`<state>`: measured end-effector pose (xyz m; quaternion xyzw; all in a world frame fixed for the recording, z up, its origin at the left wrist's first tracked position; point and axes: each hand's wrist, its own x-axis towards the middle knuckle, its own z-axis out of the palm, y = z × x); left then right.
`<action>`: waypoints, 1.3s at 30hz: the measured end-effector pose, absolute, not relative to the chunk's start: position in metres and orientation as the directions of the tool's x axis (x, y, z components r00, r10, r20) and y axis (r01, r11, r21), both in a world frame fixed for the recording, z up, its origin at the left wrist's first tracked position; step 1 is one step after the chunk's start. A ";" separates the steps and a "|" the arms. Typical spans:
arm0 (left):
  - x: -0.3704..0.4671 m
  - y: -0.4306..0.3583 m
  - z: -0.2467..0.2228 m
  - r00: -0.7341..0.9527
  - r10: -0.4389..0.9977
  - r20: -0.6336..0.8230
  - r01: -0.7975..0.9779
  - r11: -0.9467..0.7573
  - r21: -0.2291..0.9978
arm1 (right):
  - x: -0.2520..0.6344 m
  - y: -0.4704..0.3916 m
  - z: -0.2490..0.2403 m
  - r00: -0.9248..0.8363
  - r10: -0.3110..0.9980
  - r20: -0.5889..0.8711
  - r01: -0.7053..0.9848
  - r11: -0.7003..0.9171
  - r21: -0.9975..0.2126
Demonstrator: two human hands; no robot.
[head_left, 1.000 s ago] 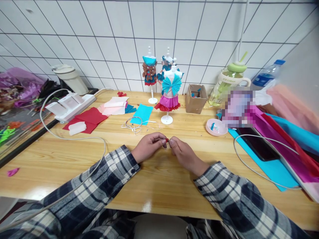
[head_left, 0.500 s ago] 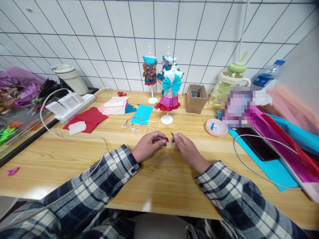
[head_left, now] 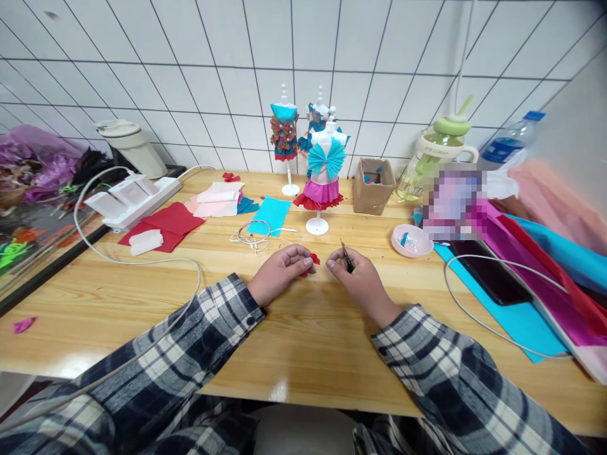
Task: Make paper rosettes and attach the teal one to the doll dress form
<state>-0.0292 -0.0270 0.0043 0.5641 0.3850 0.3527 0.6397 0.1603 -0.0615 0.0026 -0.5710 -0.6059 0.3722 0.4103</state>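
Observation:
My left hand (head_left: 283, 270) is closed, pinching a small crumpled piece of red crepe paper (head_left: 315, 258) between thumb and fingers. Just to its right, my right hand (head_left: 356, 278) is closed around a small dark pointed tool, which looks like small scissors (head_left: 348, 258), tips pointing up and away. A gap separates the hands above the wooden table. Behind them stands a white mini dress form (head_left: 327, 170) with a turquoise pleated bow and a magenta and red skirt. The fingers partly hide both the red paper and the tool.
Two more dressed forms, one a brown-bowed form (head_left: 284, 133), stand behind. A cardboard box (head_left: 374, 194) and pink bowl (head_left: 411, 248) are to the right, near a phone (head_left: 490, 272). Leftward lie red paper sheets (head_left: 177, 221), wire rings (head_left: 253, 232) and a power strip (head_left: 142, 205) with a cable.
My right hand has turned the tool, whose tips now point up instead of toward the red paper. The hands are slightly apart, and more red paper shows below my left fingers.

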 end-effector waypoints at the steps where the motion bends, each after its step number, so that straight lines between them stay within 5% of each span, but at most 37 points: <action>1: -0.029 -0.027 0.005 0.459 0.883 -0.096 -0.010 0.113 0.994 | 0.161 -0.061 0.002 -0.016 0.997 0.074 0.374 0.075 -0.925; 14: -0.030 -0.028 0.006 0.589 0.795 -0.141 0.074 0.121 0.990 | 0.158 -0.065 0.004 -0.033 0.995 0.099 0.397 0.104 -0.912; 26: -0.031 -0.027 0.002 0.512 0.839 -0.184 0.099 0.155 0.983 | 0.159 -0.062 0.005 0.029 0.994 0.102 0.387 0.083 -0.918; 39: -0.030 -0.030 0.006 0.571 0.807 -0.151 0.128 0.095 0.987 | 0.156 -0.062 0.008 -0.057 0.996 0.071 0.185 0.081 -0.979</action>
